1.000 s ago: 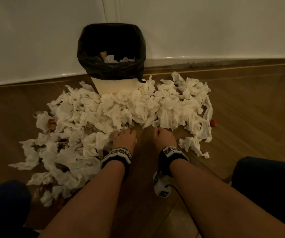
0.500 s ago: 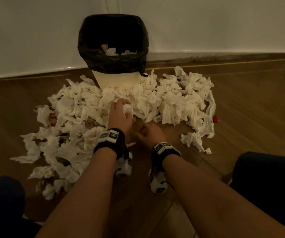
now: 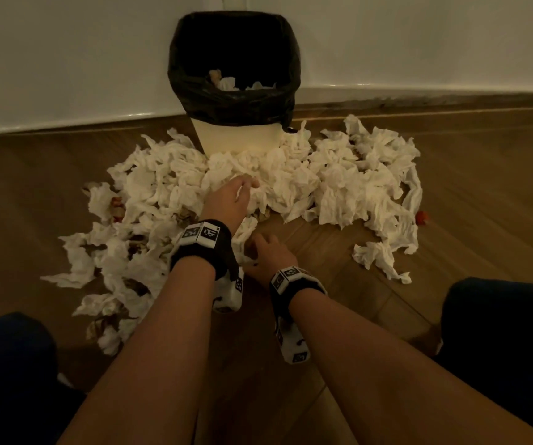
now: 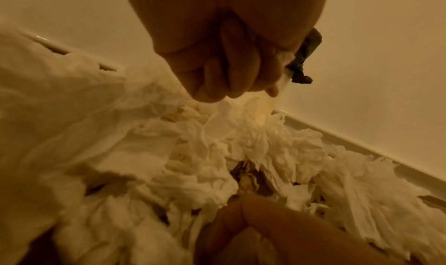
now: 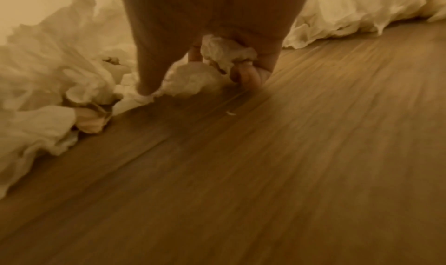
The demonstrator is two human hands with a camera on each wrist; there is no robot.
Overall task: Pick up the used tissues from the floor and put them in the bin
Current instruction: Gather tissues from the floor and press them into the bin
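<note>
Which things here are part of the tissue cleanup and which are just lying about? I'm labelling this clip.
Part of the job:
pile of tissues on the floor
bin with black liner
left hand, gripping tissue
right hand, holding a wad

Just there:
small red scrap on the floor
wall

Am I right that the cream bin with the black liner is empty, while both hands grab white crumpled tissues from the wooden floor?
Not quite: the cream bin with the black liner already holds a few tissues, as the head view shows. The rest is right.
</note>
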